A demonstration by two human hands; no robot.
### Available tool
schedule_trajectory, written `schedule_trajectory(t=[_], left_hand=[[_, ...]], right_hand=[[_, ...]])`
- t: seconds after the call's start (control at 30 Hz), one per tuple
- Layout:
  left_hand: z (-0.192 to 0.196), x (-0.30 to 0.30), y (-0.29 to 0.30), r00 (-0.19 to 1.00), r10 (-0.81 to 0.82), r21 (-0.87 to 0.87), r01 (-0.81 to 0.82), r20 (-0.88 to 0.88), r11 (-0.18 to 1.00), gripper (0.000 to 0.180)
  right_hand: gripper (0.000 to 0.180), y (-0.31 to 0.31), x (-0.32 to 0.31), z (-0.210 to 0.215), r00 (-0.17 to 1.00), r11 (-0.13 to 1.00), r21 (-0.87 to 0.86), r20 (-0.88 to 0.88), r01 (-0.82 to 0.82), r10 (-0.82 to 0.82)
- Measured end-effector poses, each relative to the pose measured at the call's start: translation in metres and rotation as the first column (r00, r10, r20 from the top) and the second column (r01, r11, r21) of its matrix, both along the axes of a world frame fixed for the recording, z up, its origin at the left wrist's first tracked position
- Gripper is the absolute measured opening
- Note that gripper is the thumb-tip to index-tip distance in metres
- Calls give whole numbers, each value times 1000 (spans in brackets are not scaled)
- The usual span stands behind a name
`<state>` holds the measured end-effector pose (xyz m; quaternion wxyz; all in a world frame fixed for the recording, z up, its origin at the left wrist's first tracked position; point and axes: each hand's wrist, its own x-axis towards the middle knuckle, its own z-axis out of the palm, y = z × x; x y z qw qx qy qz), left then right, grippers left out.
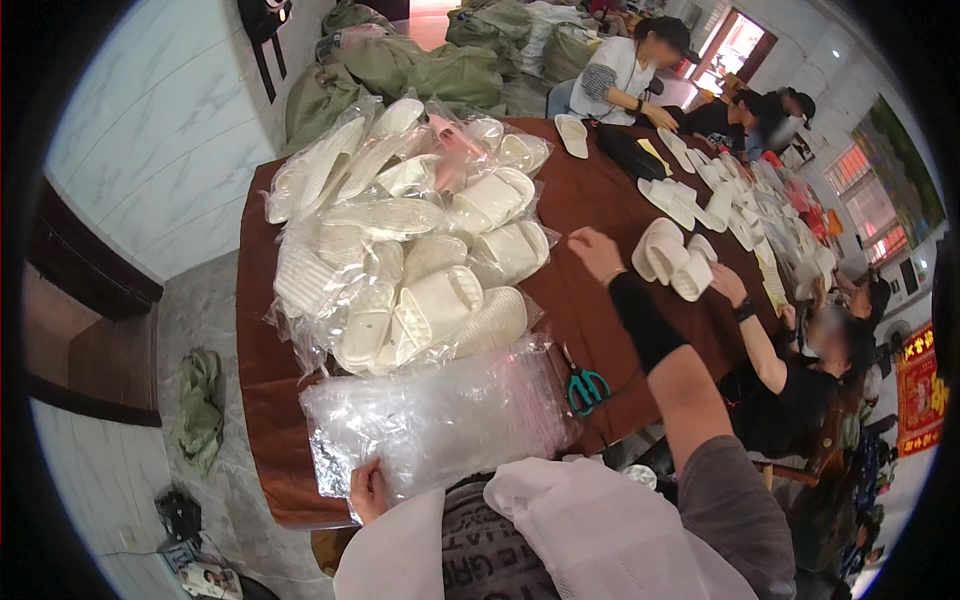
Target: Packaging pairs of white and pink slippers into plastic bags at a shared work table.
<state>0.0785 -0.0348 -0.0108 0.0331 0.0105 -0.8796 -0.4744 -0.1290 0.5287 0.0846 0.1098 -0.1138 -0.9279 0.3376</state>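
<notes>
My left hand [368,490] is at the near left corner of a stack of flat clear plastic bags [420,420], its fingers closed on the bag edge. My right hand [597,255] is stretched out over the brown tabletop, loosely curled, with nothing visible in it. It is between a large heap of white slippers in clear bags [430,310] on the left and a small group of unwrapped white slippers [668,258] on the right. Teal-handled scissors [586,388] lie beside the stack of bags.
A co-worker's hand [730,286] is next to the unwrapped slippers. More loose slippers [740,215] run along the right side of the table [262,440], where other people sit. Green sacks [440,78] are piled beyond the far edge. A green bag [198,410] lies on the floor at left.
</notes>
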Motion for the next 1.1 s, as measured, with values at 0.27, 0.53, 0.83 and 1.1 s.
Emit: schedule_trajectory(t=[0.27,0.53,0.83,1.1], left_hand=[[-3,-5,6,999,11,62,-8,-50,998,21],[6,-4,6,1000,12,-6,-12,1,1000,20],[6,-5,5,999,-34,52,36,-36,998,17],[8,-3,3,996,-42,-42,39,-75,998,17]], right_hand=[[46,-29,-68,-74,873,668,-576,198,472,-446],[16,-31,-49,14,829,737,-648,-509,-190,-234],[21,-45,46,215,862,957,-109,-470,-269,189],[22,-132,68,254,624,629,-81,75,-774,778]])
